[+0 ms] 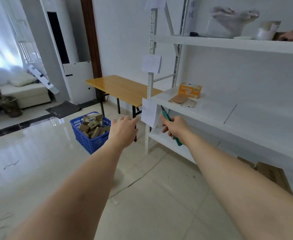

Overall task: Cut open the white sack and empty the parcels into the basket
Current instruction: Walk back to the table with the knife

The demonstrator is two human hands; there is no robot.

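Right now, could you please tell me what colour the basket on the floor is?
Blue; the basket shows best in the head view.

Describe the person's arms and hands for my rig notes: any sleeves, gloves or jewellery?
Both forearms are bare all the way to the frame's lower edge, with no sleeves, gloves or watch in view. The left hand shows no jewellery. The right hand may have a thin ring on one finger; it is too small to be sure.

Both arms reach forward: left grip (123,125) relaxed and empty, right grip (174,124) curled around a tool.
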